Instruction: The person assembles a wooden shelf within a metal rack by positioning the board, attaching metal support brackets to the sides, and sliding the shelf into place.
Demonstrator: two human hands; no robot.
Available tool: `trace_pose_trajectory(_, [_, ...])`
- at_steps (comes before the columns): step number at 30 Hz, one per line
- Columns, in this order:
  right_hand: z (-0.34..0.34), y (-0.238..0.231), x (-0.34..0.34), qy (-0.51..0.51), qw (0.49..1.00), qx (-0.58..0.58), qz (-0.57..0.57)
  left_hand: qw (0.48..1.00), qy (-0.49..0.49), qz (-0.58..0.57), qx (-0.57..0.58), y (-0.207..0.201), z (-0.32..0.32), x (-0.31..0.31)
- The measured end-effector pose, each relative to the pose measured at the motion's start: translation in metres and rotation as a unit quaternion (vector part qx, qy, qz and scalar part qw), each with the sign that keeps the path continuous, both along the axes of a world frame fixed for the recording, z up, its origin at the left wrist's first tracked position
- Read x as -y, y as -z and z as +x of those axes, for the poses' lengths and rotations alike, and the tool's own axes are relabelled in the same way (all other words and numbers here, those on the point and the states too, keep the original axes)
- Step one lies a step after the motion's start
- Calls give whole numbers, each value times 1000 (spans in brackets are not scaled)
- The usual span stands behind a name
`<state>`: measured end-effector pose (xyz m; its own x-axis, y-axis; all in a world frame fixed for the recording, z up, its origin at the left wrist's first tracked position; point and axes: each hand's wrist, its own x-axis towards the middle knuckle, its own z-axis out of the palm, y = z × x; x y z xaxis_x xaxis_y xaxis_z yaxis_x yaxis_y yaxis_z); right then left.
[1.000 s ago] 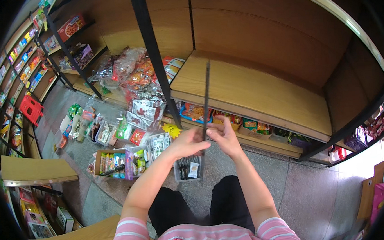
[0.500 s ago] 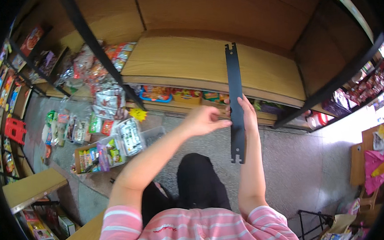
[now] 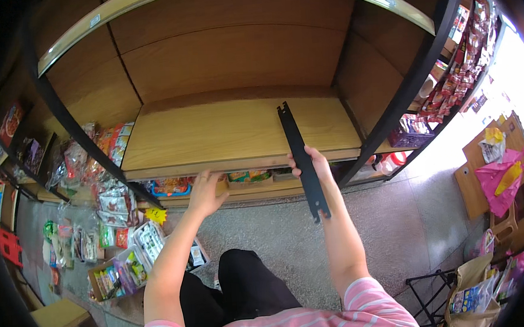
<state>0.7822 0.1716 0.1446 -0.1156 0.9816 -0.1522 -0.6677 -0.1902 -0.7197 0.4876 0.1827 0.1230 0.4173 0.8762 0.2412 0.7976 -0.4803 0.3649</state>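
Note:
My right hand (image 3: 320, 166) is closed around a long, flat black metal bar (image 3: 298, 142) with notched ends and small holes. The bar stands tilted, its top leaning left in front of the wooden shelf board (image 3: 236, 129). Its lower end lies over my right forearm. To the left, my left hand (image 3: 204, 196) is open, thumb apart from the fingers, and holds nothing. Its fingertips are at the board's front edge; whether they press on it I cannot tell.
Black uprights (image 3: 76, 124) flank the shelf. Under its board stand packaged goods, among them a blue tray (image 3: 171, 188). Boxes of packets (image 3: 116, 279) and loose bags cover the floor at left. At right are a pink cloth (image 3: 496, 179) and a black folding frame (image 3: 429, 291).
My left hand has left the bar and moved left to the shelf's front edge, its fingers opening. The bar has tilted, its top going left. My view has shifted up and to the right.

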Motion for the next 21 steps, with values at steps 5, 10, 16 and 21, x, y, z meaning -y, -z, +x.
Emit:
trace_pose_trajectory(5, [81, -19, -46, 114, 978, 159, -69, 996, 54, 55, -41, 11, 27, -46])
trace_pose_trajectory(10, [148, -64, -75, 101, 915, 386, -67, 983, 159, 62, -70, 1, 74, -113])
trace_pose_trajectory(16, [162, -111, -119, 244, 844, 467, -95, 969, 202, 32, -140, 31, 97, -141])
trace_pose_trajectory(21, [187, -155, -149, 212, 712, 643, -189, 967, 195, -6, -162, 12, 107, -141])
